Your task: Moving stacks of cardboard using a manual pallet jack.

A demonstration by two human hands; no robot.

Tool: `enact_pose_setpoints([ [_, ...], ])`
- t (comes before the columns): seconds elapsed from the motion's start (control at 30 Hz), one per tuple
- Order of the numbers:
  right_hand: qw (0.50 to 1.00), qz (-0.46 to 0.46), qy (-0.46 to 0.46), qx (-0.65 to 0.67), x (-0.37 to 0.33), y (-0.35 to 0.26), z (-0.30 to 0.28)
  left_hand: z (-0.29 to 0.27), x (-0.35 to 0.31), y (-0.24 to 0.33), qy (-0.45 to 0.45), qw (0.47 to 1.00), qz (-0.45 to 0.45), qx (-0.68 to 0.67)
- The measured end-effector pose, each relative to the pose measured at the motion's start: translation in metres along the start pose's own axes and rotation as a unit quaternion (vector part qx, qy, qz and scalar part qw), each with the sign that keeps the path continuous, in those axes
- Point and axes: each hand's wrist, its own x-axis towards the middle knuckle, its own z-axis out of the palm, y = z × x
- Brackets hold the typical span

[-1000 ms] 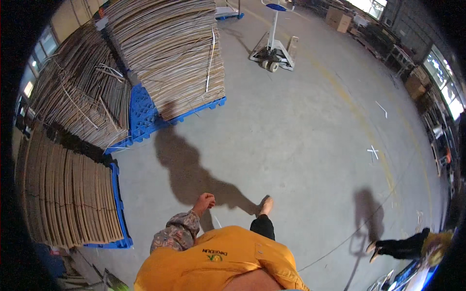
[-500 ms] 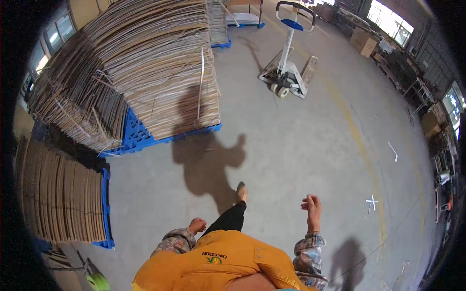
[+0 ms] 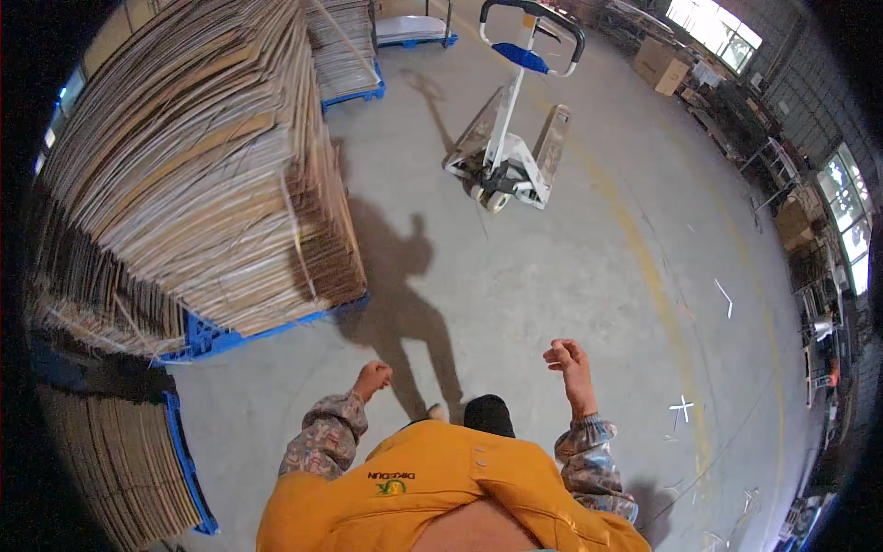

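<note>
My left hand [image 3: 372, 379] is held low in front of me with its fingers curled in and nothing showing in it. My right hand [image 3: 570, 368] is raised to the right, its fingers loosely bent and apart, holding nothing. Both hang over the grey floor and touch nothing. Ahead stands a white pallet jack [image 3: 504, 161] with a black loop handle and a blue plate, its handle upright. To the left, a tall stack of flat cardboard [image 3: 212, 212] rests on a blue pallet [image 3: 262, 337].
At the lower left, more cardboard sheets [image 3: 120, 460] sit beside a blue pallet edge [image 3: 189, 465]. A farther stack [image 3: 345, 46] stands behind. Along the right wall are cardboard boxes [image 3: 660, 66] and a cluttered rack. White strips [image 3: 681, 408] lie near the yellow floor line [image 3: 655, 294].
I have stepped forward, so the pallet jack and cardboard stack appear closer and farther left. Both hands have risen in view, the left one farther out from my body.
</note>
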Motion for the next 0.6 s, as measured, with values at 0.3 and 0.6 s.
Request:
enact_pose_setpoints([
  [0.3, 0.997, -0.034, 0.064, 0.010, 0.144, -0.016, -0.001, 0.014, 0.107, 0.242, 0.047, 0.954, 0.288, 0.075],
  [0.6, 0.823, -0.501, 0.176, -0.202, 0.291, -0.227, 0.073, 0.037, 0.140, 0.316, 0.059, 0.950, 0.302, 0.050],
])
